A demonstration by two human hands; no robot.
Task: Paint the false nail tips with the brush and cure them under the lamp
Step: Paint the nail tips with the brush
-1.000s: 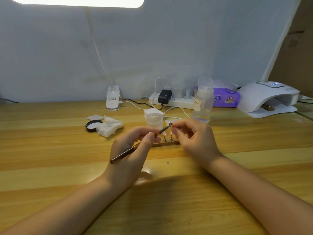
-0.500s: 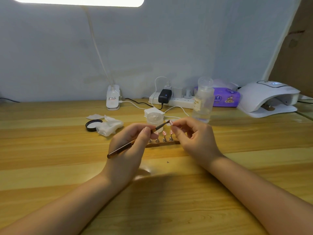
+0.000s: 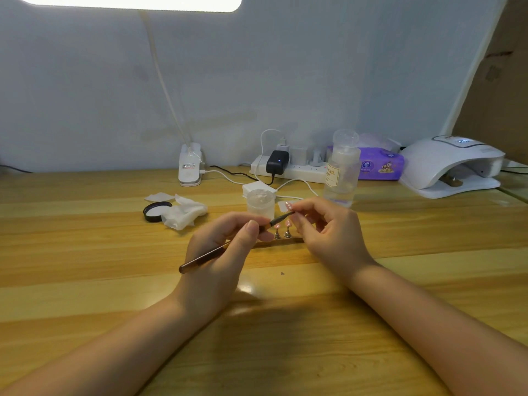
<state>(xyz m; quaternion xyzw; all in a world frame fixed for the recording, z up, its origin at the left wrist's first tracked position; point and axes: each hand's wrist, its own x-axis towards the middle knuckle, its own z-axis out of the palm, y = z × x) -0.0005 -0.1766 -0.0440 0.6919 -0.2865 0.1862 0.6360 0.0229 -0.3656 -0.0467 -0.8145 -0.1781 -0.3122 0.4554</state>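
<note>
My left hand (image 3: 220, 252) is raised a little above the wooden table (image 3: 85, 281), thumb and fingers curled round the brush (image 3: 228, 247) and pinching it near the ferrule. The dark handle slants down past my palm toward the left; the bristle end points up and right. My right hand (image 3: 328, 235) sits across from it, fingers curled, pinching a pink false nail tip (image 3: 289, 206) between thumb and forefinger. The brush tip meets my right fingers just below that nail tip; I cannot tell whether the bristles touch it. Both forearms come in from the bottom corners.

Behind and between my hands, two more pink nail tips on small metal stands (image 3: 283, 231) stand upright on a narrow wooden strip. Just beyond them is a small clear jar (image 3: 260, 202), and to its right a tall clear pump bottle (image 3: 341, 170). Crumpled white wipes (image 3: 183, 214) and a black lid (image 3: 154, 211) lie to the left. The white curing lamp (image 3: 451, 167) sits far right, well apart from my hands. A power strip (image 3: 288, 168) with chargers, a purple tissue pack (image 3: 380, 164) and a white clamp base (image 3: 189, 167) line the pale blue-grey wall (image 3: 257, 81).
</note>
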